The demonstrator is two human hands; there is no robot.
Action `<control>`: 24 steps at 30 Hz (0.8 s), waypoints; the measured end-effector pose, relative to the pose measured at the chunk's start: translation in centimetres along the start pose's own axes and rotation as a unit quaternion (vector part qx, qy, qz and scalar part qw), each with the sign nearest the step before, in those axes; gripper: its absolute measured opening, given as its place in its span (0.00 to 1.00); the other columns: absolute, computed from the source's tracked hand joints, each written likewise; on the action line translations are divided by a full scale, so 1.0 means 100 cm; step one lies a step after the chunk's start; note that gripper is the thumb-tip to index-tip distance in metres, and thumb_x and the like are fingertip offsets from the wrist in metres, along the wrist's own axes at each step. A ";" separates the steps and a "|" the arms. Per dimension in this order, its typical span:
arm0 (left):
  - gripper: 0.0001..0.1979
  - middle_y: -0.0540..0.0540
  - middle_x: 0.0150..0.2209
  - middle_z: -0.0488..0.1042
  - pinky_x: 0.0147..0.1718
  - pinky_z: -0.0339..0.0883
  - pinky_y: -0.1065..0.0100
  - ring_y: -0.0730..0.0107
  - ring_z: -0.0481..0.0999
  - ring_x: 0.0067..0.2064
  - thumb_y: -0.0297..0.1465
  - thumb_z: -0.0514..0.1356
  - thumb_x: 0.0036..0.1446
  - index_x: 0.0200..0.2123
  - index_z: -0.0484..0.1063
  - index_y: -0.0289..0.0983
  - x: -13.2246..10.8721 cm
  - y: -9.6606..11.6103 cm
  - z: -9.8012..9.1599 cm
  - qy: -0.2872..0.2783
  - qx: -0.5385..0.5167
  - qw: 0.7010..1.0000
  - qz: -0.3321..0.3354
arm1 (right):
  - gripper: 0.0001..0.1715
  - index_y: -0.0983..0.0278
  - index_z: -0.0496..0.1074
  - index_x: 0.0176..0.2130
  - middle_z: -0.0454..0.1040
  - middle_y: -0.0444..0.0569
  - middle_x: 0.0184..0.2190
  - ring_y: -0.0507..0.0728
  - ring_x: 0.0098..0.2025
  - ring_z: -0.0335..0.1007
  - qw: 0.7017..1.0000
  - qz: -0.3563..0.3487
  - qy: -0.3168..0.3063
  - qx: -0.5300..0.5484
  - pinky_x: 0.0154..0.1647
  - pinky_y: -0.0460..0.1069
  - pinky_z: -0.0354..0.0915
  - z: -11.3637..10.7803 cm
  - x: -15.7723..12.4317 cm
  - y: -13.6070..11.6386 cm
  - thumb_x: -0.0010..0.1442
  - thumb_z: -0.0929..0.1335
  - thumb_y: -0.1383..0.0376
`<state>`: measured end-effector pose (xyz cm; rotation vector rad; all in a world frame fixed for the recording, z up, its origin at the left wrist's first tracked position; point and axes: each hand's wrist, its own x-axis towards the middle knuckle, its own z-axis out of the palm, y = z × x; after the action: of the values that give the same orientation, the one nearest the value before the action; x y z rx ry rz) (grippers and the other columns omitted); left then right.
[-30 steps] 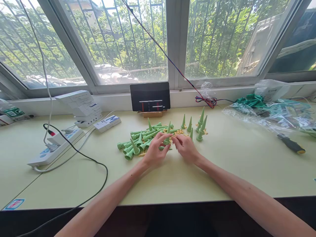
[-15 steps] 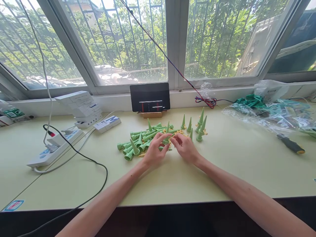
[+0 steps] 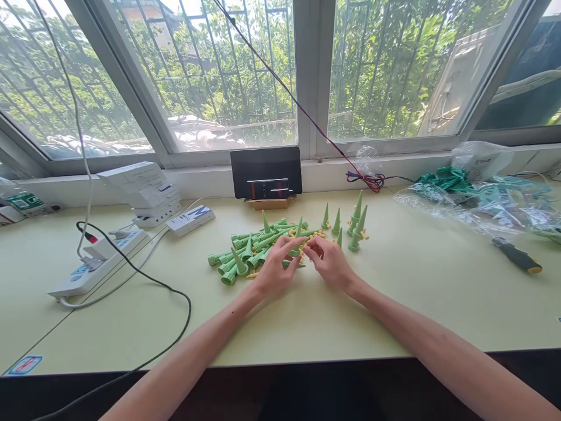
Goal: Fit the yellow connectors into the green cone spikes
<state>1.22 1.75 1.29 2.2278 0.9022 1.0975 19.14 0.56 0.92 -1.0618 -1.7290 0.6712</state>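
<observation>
Sunlit tabletop (image 3: 394, 304): my left hand (image 3: 274, 272) pinches one green cone (image 3: 298, 231), right hand (image 3: 331, 266) touching, grip unclear; few upright cones (image 3: 357, 225), large pile (image 3: 245, 248) left.

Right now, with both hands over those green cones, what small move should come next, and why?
Likely ease the right hand a touch left, toward the base of the green cone that the left hand pinches upright. Their fingers nearly meet there, small yellow pieces lie just behind, and I cannot tell whether the right hand already holds one.
</observation>
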 end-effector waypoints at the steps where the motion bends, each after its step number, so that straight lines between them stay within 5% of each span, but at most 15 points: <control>1: 0.22 0.45 0.44 0.65 0.40 0.80 0.67 0.68 0.71 0.45 0.26 0.56 0.63 0.59 0.68 0.47 0.000 0.000 0.000 -0.001 0.004 1.000 0.003 | 0.14 0.62 0.67 0.32 0.70 0.44 0.24 0.53 0.25 0.62 1.000 0.000 0.000 0.000 0.26 0.48 0.58 0.000 0.000 0.000 0.66 0.64 0.56; 24: 0.21 0.44 0.45 0.66 0.37 0.80 0.68 0.68 0.72 0.44 0.24 0.57 0.61 0.56 0.70 0.45 -0.001 0.002 0.000 0.009 0.018 1.000 0.018 | 0.24 0.61 0.63 0.25 0.60 0.41 0.18 0.52 0.21 0.52 0.999 -0.014 -0.001 -0.043 0.24 0.48 0.52 0.000 0.000 0.004 0.69 0.60 0.51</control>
<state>1.23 1.58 1.35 2.2748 0.8995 1.1275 19.24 0.79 0.58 -1.0950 -1.7841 0.5852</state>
